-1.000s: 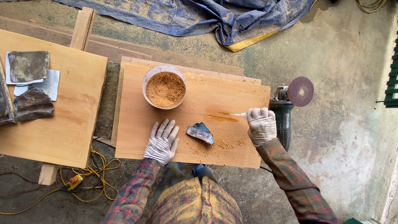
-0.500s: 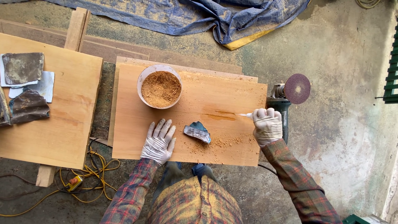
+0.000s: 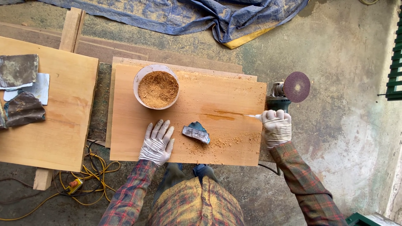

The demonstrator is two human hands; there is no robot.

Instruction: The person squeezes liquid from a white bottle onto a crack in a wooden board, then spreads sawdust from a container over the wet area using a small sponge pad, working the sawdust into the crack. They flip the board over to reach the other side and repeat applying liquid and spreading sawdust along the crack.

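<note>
Far left of the central board [image 3: 138, 125] lay grey abrasive sheets [image 3: 23, 90] – no labels to make out. On the board's upper left stood a white bowl of sawdust [image 3: 156, 86]. The left hand [image 3: 157, 142] pressed flat on its near edge, fingers spread. A bluish scrap [image 3: 196, 132] and loose sawdust [image 3: 220, 144] lay at centre. The right hand [image 3: 276, 127], fist shut around a white nozzle [image 3: 253, 116], touched a wet streak [image 3: 222, 115] – likely glue going into a crack, calling for a steady tip. A grinder [image 3: 293, 88] sat beyond the right edge.
</note>
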